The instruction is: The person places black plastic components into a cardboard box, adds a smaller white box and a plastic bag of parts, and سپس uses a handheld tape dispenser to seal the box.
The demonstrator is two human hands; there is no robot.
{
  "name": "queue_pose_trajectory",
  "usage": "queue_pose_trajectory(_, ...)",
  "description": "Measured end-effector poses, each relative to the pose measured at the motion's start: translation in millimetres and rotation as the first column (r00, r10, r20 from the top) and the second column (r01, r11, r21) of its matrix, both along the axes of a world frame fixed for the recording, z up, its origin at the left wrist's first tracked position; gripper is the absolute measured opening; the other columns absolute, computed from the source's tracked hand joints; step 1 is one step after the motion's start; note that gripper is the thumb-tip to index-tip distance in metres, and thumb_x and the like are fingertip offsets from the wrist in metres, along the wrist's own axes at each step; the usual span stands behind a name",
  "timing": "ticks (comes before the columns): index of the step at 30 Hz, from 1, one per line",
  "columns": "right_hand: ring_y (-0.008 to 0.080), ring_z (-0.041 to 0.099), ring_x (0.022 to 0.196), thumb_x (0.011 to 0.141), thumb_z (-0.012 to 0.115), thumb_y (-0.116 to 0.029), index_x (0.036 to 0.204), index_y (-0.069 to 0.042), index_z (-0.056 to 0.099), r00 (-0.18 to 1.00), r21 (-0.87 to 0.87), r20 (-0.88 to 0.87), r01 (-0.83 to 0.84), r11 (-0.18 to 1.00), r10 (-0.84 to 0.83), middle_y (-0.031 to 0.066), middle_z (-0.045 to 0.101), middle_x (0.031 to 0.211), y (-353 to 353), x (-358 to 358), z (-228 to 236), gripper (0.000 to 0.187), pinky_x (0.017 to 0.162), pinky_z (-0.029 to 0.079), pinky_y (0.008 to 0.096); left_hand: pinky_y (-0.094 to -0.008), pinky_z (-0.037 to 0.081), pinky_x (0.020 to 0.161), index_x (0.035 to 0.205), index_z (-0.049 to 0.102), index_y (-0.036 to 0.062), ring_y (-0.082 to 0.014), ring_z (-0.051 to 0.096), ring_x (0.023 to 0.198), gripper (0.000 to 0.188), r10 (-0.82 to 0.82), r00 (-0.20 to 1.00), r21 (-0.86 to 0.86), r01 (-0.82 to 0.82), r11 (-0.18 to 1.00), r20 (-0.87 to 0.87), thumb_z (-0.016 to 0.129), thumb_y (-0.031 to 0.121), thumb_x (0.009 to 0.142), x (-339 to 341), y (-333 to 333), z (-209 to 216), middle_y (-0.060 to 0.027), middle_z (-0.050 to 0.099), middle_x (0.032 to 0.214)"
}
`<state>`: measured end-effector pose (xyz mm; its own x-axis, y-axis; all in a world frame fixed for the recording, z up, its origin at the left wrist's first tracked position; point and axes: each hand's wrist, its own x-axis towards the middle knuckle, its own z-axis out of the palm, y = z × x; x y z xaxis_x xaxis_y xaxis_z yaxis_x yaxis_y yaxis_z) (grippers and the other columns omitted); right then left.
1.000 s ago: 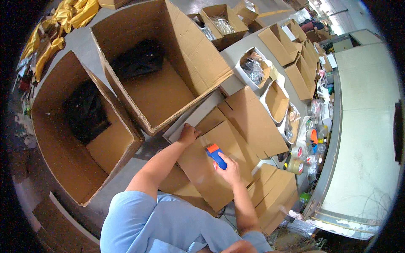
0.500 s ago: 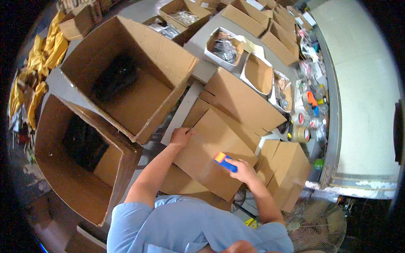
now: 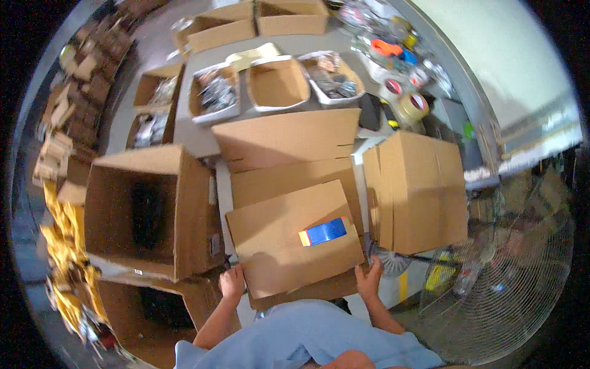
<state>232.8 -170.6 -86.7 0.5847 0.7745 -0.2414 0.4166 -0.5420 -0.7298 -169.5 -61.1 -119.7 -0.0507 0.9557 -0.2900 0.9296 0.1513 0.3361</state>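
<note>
A tan cardboard sheet (image 3: 295, 246) lies slightly askew over an open carton (image 3: 289, 178), whose far flap stands raised. On the sheet rests a flat blue block with a yellow-orange end (image 3: 326, 232), its exact kind unclear; neither hand touches it. My left hand (image 3: 232, 283) is closed at the sheet's left edge, close to the near corner. Opposite it, my right hand (image 3: 369, 280) grips near the right near corner, thumb up. The fingertips of both hands are partly hidden.
Two open cartons holding dark contents, one farther (image 3: 178, 209) and one nearer (image 3: 203, 301), stand left. At right are a closed carton (image 3: 424, 190) and a caged fan (image 3: 504, 283). Beyond lie white trays (image 3: 279, 107), tape rolls (image 3: 413, 106) and more boxes (image 3: 292, 21).
My right hand has let go of the blue block, which now lies on the sheet, and moved to the sheet's edge. My left hand has come nearer along the left edge. The view has turned right.
</note>
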Motion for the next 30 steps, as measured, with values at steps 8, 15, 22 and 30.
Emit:
queue_pose_trajectory(8, 0.0291, 0.038, 0.118, 0.074, 0.068, -0.006, 0.132, -0.004, 0.026, 0.987, 0.287, -0.073, 0.158, 0.945, -0.143, 0.0175, 0.035, 0.128, 29, -63, -29, 0.072, 0.096, 0.038, 0.0388, -0.0383, 0.045, 0.085, 0.113, 0.056, 0.0041, -0.0332, 0.055, 0.100, 0.033, -0.484, 0.774, 0.220, 0.432, 0.875, 0.408, 0.058, 0.011, 0.081, 193, 215, 43, -0.0166, 0.055, 0.116)
queue_pose_trajectory(15, 0.0359, 0.038, 0.118, 0.070, 0.074, -0.030, 0.133, -0.008, 0.037, 0.870, 0.194, -0.377, 0.411, 0.891, -0.319, 0.0218, 0.042, 0.125, 49, -59, -10, 0.076, 0.098, 0.034, 0.0445, -0.0350, 0.042, 0.093, 0.121, 0.055, 0.0154, -0.0275, 0.051, 0.115, 0.041, -0.531, 0.401, -0.045, 0.827, 0.560, 0.747, 0.063, 0.015, 0.081, 298, 272, -26, -0.0099, 0.050, 0.129)
queue_pose_trajectory(22, 0.0401, 0.038, 0.115, 0.065, 0.074, -0.049, 0.097, -0.007, 0.068, 0.951, -0.032, 0.245, 0.201, 0.979, -0.187, 0.0235, 0.038, 0.128, 33, -58, -51, 0.053, 0.097, 0.033, 0.0469, -0.0399, 0.044, 0.087, 0.089, 0.070, 0.0091, -0.0321, 0.052, 0.099, 0.046, -0.867, 0.465, -0.001, 0.882, 0.472, 0.179, 0.063, 0.052, 0.076, 303, 261, -9, -0.0125, 0.060, 0.103)
queue_pose_trajectory(30, 0.0296, 0.053, 0.093, 0.064, 0.077, -0.044, 0.083, -0.002, 0.066, 0.937, -0.096, -0.244, 0.232, 0.968, -0.249, 0.0160, 0.054, 0.105, 59, -51, -17, 0.047, 0.081, 0.044, 0.0376, -0.0408, 0.044, 0.077, 0.073, 0.065, 0.0057, -0.0299, 0.053, 0.088, 0.046, -0.863, 0.421, -0.083, 0.906, 0.415, 0.281, 0.064, 0.052, 0.075, 292, 270, -42, -0.0127, 0.057, 0.083)
